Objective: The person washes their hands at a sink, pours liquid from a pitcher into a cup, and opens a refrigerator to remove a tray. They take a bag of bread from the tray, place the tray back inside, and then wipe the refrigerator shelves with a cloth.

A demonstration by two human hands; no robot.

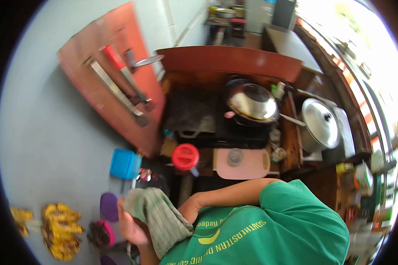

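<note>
A grey-green striped cloth point(163, 214) hangs bunched in front of my green shirt. My left hand point(135, 227) is at the cloth's left side, its fingers partly visible and pressed against the fabric. From the right, my right hand point(191, 210) reaches behind the cloth; its wrist shows, but its fingers are covered. Ahead of my hands stand a jug with a red lid point(185, 156) and a pink cutting board point(255, 165) with a small clear glass point(235, 157) on it.
A dark pot with a shiny lid point(254, 102) sits on the black stove point(194, 115). Another lidded pot point(319, 123) stands to the right. Utensils hang on a red board point(115, 70) at the left, above a blue container point(125, 163). Bananas point(62, 229) hang by the wall.
</note>
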